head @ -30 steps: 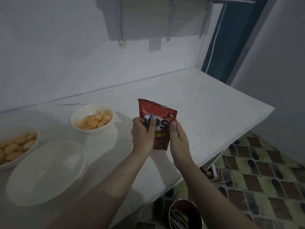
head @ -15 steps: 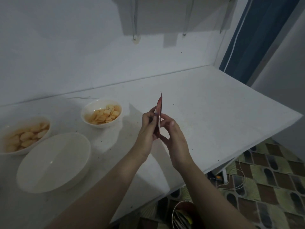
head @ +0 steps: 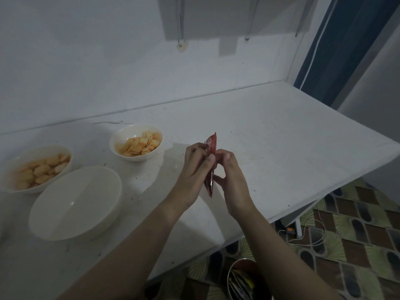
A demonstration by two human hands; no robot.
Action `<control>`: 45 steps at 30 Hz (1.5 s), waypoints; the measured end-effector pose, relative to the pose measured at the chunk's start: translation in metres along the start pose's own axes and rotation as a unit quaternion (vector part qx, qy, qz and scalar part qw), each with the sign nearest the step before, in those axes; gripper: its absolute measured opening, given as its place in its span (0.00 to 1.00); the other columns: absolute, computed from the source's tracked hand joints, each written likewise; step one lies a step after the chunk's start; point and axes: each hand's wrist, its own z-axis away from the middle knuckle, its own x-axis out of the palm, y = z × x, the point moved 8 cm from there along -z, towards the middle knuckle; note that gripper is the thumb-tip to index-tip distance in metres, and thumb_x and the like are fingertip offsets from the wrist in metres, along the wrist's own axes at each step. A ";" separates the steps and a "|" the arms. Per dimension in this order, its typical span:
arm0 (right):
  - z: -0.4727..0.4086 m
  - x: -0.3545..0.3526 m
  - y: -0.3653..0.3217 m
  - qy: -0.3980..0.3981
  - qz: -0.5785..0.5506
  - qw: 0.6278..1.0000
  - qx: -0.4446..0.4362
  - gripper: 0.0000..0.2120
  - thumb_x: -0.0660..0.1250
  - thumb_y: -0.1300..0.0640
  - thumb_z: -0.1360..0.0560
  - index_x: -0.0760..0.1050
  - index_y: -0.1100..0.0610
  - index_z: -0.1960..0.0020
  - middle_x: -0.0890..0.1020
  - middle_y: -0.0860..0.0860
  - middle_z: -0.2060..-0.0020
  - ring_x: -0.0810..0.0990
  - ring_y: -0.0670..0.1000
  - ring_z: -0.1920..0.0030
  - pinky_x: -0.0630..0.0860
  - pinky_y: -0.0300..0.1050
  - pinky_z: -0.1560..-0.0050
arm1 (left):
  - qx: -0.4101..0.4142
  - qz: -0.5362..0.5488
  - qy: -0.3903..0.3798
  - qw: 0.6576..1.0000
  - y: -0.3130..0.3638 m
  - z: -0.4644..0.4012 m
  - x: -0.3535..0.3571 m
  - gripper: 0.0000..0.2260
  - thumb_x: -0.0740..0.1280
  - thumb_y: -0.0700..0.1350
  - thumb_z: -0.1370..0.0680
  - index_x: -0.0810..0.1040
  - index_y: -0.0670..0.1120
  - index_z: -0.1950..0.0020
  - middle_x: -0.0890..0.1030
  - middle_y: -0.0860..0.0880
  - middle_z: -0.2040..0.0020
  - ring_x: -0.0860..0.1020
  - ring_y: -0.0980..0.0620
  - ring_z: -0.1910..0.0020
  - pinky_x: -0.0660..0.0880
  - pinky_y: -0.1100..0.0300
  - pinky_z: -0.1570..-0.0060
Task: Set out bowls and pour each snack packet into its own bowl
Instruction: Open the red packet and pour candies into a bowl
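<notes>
One head-worn wide-angle view, looking forward and down from above the white table [head: 270, 152], facing the wall behind it — close over both forearms, table's right corner and patterned floor [head: 357, 234] at lower right — no second view.

Glossy red foil packet [head: 211, 161]

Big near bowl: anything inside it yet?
The big near bowl holds nothing; its whole inner surface shows bare. The two bowls behind it hold orange snack pieces. Both hands pinch the red packet, whose contents are hidden.
</notes>
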 end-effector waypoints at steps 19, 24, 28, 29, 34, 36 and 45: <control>-0.007 0.016 -0.007 -0.047 0.136 0.989 -0.043 0.13 0.54 0.49 0.17 0.75 0.53 0.47 0.78 0.48 0.54 0.78 0.49 0.51 0.76 0.49 0.50 | 0.030 -0.060 0.070 0.995 0.015 0.002 -0.029 0.07 0.61 0.41 0.19 0.77 0.43 0.53 0.65 0.52 0.32 0.71 0.59 0.36 0.72 0.73 0.49; -0.009 0.017 -0.021 -0.055 0.211 0.972 -0.093 0.12 0.54 0.57 0.16 0.74 0.59 0.52 0.77 0.53 0.59 0.76 0.52 0.58 0.73 0.47 0.56 | 0.037 -0.085 0.076 0.993 0.016 0.001 -0.030 0.07 0.62 0.41 0.19 0.77 0.42 0.53 0.64 0.53 0.33 0.69 0.54 0.34 0.73 0.67 0.43; -0.010 0.016 -0.032 -0.067 0.296 0.945 -0.125 0.11 0.56 0.61 0.17 0.73 0.61 0.54 0.76 0.52 0.61 0.74 0.49 0.60 0.69 0.37 0.60 | 0.051 -0.105 0.066 0.991 0.017 -0.002 -0.027 0.08 0.62 0.40 0.19 0.75 0.42 0.58 0.64 0.51 0.33 0.69 0.51 0.33 0.72 0.63 0.40; -0.011 0.016 -0.034 -0.059 0.306 0.941 -0.131 0.10 0.56 0.61 0.18 0.72 0.61 0.56 0.75 0.51 0.62 0.73 0.46 0.61 0.68 0.33 0.61 | 0.053 -0.109 0.063 0.991 0.018 -0.003 -0.027 0.08 0.62 0.39 0.19 0.74 0.42 0.58 0.64 0.51 0.33 0.69 0.52 0.34 0.71 0.66 0.41; -0.012 0.015 -0.037 0.009 0.320 0.938 -0.130 0.11 0.59 0.64 0.20 0.71 0.62 0.61 0.74 0.52 0.64 0.72 0.47 0.62 0.66 0.31 0.63 | 0.065 -0.097 0.071 0.991 0.020 -0.008 -0.028 0.09 0.63 0.38 0.21 0.74 0.38 0.61 0.65 0.51 0.34 0.72 0.51 0.38 0.71 0.67 0.45; -0.013 0.008 -0.038 0.047 0.333 0.933 -0.131 0.11 0.60 0.62 0.21 0.71 0.63 0.62 0.75 0.53 0.64 0.72 0.47 0.63 0.66 0.33 0.63 | 0.050 -0.097 0.083 0.991 0.017 -0.008 -0.032 0.08 0.63 0.36 0.21 0.74 0.37 0.61 0.66 0.50 0.34 0.73 0.60 0.41 0.69 0.71 0.47; -0.018 -0.010 -0.055 0.157 0.382 0.905 -0.099 0.10 0.58 0.65 0.22 0.69 0.61 0.62 0.72 0.53 0.61 0.67 0.46 0.66 0.65 0.33 0.64 | 0.062 -0.123 0.154 0.978 0.027 0.001 -0.053 0.11 0.63 0.40 0.24 0.70 0.51 0.65 0.65 0.52 0.37 0.67 0.62 0.40 0.66 0.70 0.46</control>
